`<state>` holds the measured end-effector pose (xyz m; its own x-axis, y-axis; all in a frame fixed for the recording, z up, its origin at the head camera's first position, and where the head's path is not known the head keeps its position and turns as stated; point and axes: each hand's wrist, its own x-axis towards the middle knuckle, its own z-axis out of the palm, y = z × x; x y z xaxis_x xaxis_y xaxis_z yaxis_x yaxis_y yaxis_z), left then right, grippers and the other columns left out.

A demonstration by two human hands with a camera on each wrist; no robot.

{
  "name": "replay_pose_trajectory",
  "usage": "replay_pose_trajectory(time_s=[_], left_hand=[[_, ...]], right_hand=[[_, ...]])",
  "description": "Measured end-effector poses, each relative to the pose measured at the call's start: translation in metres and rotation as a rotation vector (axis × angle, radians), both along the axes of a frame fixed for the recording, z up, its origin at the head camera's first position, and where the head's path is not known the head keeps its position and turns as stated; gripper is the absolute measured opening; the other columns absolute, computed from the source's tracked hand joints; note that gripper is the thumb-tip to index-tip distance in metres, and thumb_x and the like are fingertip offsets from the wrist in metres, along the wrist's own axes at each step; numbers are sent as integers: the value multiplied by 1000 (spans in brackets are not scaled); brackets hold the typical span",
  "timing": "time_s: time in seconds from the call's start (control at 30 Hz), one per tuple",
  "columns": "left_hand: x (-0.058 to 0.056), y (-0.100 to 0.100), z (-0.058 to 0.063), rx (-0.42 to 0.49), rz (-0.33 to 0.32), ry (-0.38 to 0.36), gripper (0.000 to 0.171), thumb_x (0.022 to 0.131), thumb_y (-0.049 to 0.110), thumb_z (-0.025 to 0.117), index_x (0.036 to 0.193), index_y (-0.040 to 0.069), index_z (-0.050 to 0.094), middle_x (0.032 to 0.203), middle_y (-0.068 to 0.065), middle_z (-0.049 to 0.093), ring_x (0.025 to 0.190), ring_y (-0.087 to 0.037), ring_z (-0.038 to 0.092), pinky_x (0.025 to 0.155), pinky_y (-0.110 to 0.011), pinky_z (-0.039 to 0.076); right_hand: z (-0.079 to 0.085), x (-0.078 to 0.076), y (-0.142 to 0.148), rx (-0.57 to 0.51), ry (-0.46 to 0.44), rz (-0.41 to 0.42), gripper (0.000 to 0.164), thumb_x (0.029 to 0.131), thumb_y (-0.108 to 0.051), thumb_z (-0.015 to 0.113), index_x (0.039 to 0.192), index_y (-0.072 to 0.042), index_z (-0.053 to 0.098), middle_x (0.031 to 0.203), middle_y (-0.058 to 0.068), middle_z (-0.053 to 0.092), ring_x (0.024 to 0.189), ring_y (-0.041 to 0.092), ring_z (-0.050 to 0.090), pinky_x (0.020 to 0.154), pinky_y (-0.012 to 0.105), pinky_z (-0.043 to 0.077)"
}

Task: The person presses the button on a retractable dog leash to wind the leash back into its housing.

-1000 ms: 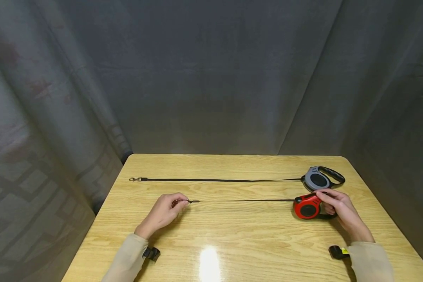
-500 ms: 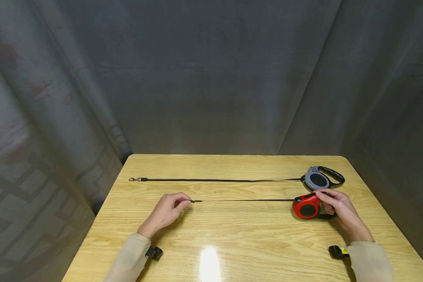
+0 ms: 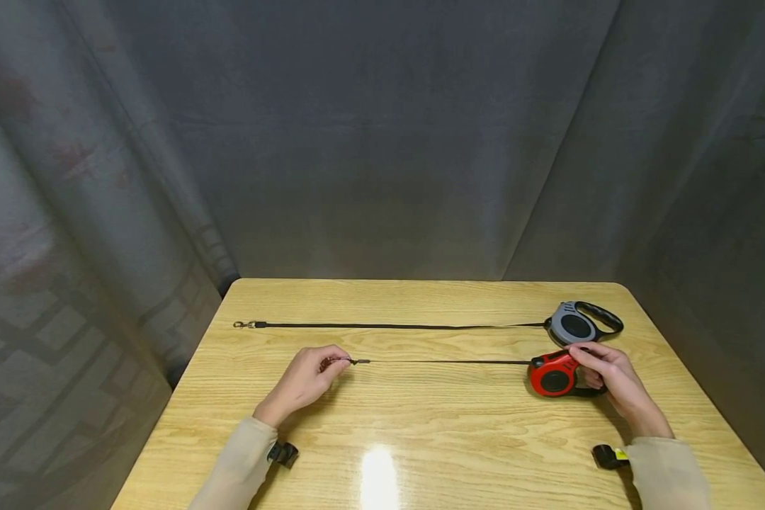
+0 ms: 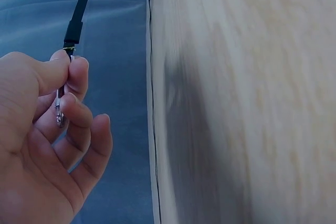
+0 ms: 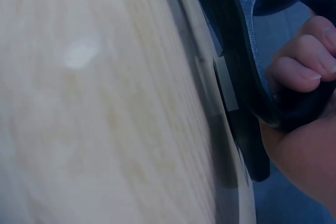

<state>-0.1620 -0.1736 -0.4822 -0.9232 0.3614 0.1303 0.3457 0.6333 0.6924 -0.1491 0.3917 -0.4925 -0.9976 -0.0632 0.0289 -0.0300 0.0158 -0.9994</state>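
Between thumb and forefinger, my left hand [image 3: 309, 377] pinches the metal clip [image 4: 60, 109] at the end of a black leash strap [image 3: 446, 362]. The strap runs straight and taut to the right, into a red retractable leash [image 3: 553, 375]. My right hand [image 3: 615, 379] grips that leash by its black handle [image 5: 239, 51], with fingers curled through the loop in the right wrist view. Behind it on the table lies a grey retractable leash [image 3: 574, 324]. Its black strap [image 3: 357, 326] stretches left along the table and ends in a metal clip [image 3: 245, 324].
The wooden table [image 3: 459, 439] has a bright glare spot near its front. Grey curtains [image 3: 382, 142] hang behind it and on both sides. Each wrist wears a small black camera [image 3: 284, 454].
My left hand has moved slightly to the right with the clip, and the strap between the hands is a little shorter. The right hand and red leash have barely shifted. The grey leash is unmoved.
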Motion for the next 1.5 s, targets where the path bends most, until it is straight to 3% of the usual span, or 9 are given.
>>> replay_pose_trajectory(time_s=[0.4,0.77,1.5], left_hand=[[0,8,6,-6,3,-13,12,106,26,68,109,25,79,91,4,76,68,-3,54,68,-24,47],[0,15,8,-7,-27,-6,13,106,24,67,110,19,79,88,1,75,64,-2,52,64,-24,46],[-2,33,9,-28,-46,-1,13,106,27,68,110,23,79,86,2,74,65,-2,50,64,-23,44]], right_hand=[[0,0,0,6,-7,-8,32,107,-3,58,100,-24,80,68,-12,54,58,24,27,59,43,19],[1,0,-2,19,-2,-8,32,107,-3,58,101,-24,80,67,-11,54,57,25,28,58,43,19],[0,-2,-4,-16,9,-5,35,107,2,56,101,-22,81,68,-10,55,60,30,22,58,43,17]])
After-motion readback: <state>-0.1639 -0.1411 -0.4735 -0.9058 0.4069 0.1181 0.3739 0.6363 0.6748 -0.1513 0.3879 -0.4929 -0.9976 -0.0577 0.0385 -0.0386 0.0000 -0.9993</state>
